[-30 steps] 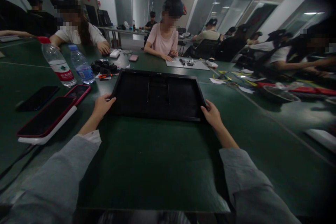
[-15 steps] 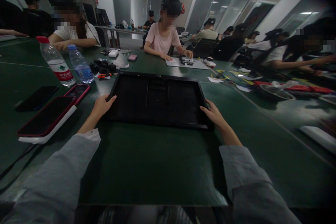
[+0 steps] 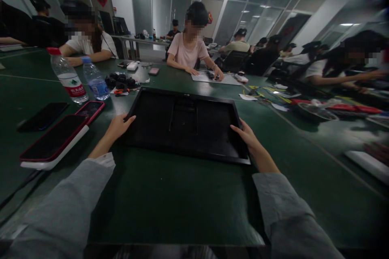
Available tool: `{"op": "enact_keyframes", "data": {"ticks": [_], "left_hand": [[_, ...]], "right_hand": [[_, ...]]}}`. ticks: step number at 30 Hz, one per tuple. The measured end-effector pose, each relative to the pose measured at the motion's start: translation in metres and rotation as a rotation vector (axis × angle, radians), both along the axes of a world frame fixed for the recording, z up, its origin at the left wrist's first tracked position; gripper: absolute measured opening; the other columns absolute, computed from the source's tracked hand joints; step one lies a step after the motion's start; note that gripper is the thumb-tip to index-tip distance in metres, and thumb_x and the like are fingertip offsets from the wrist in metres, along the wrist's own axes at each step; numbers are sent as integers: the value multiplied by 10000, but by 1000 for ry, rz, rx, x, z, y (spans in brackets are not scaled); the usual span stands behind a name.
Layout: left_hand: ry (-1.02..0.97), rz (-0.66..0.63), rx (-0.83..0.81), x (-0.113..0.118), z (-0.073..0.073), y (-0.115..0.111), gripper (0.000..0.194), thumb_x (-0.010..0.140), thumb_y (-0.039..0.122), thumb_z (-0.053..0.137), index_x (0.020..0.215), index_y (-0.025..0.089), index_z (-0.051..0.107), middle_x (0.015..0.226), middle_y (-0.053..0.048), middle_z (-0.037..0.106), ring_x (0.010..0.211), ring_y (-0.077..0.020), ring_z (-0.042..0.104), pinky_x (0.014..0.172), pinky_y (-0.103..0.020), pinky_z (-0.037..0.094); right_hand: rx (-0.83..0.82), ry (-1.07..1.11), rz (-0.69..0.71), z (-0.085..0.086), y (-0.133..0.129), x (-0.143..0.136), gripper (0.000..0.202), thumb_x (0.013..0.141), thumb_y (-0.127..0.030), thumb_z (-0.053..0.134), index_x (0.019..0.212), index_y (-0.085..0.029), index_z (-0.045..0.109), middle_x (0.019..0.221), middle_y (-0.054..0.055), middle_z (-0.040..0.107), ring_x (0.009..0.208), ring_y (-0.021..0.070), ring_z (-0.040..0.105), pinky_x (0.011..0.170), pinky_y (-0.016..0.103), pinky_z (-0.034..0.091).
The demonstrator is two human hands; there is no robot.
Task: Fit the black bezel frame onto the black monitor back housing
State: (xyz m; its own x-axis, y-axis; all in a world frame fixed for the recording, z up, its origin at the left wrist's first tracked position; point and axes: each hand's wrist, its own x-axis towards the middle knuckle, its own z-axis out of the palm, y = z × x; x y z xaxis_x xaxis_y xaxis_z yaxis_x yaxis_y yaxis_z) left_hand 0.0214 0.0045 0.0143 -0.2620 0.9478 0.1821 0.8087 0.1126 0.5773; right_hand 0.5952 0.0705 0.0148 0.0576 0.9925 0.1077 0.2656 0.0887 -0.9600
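Between my hands is a black monitor casing [image 3: 154,123], a wide shallow shell with a raised rim and a recessed panel in the middle. A small pale logo is on its far rim. My left hand [image 3: 119,126] grips the left rim, thumb over the top and fingers hidden below the edge. On the opposite side my right hand [image 3: 246,134] holds the right rim the same way. The casing's right near corner sits closer to me than its left one. I cannot tell whether its underside rests on the green table [image 3: 170,202].
To the left are a red-capped bottle [image 3: 71,79], a blue-capped bottle [image 3: 96,81], phones [image 3: 54,137] and a white power bank [image 3: 68,149]. Orange-handled pliers [image 3: 121,91] lie beyond the casing. A co-worker [image 3: 188,50] sits opposite. Cables [image 3: 270,95] and a bowl [image 3: 317,112] are at right.
The casing's near edge has come lower in the view, more at its right corner, and the casing looks slightly turned. Both hands keep their hold. The whole view has tipped up a little.
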Motion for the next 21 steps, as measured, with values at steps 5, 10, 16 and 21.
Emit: {"op": "enact_keyframes", "data": {"ticks": [5,10,16,21], "left_hand": [[19,4,-18,5,0,-1,649,957,723,474,1023,159,788,945,-129,791,832,-292,698,768,-361,522],[-34,17,75,7,-1,1,609,1007,597,461,1244,138,782,1205,-157,794,1041,-306,718,962,-395,542],[-86,137,139,4,4,-3,497,978,414,549,1341,129,734,1274,-160,768,1065,-275,721,1024,-400,545],[-77,166,142,3,6,-5,432,961,364,577,1293,141,742,1238,-147,770,1045,-261,725,1012,-386,545]], "right_hand": [[35,42,-62,-9,6,8,918,654,-587,892,1489,-303,638,1402,90,735,1289,351,705,1119,538,587],[83,69,-113,-15,11,16,891,652,-568,890,1463,-288,649,1386,86,743,1301,351,698,1150,565,557],[120,75,-283,-16,15,34,803,635,-456,860,1384,-242,663,1346,118,741,1314,374,680,1157,598,542],[142,34,-453,-14,11,51,611,727,-357,778,1306,-206,656,1403,165,710,1304,358,666,1182,532,500]]}}
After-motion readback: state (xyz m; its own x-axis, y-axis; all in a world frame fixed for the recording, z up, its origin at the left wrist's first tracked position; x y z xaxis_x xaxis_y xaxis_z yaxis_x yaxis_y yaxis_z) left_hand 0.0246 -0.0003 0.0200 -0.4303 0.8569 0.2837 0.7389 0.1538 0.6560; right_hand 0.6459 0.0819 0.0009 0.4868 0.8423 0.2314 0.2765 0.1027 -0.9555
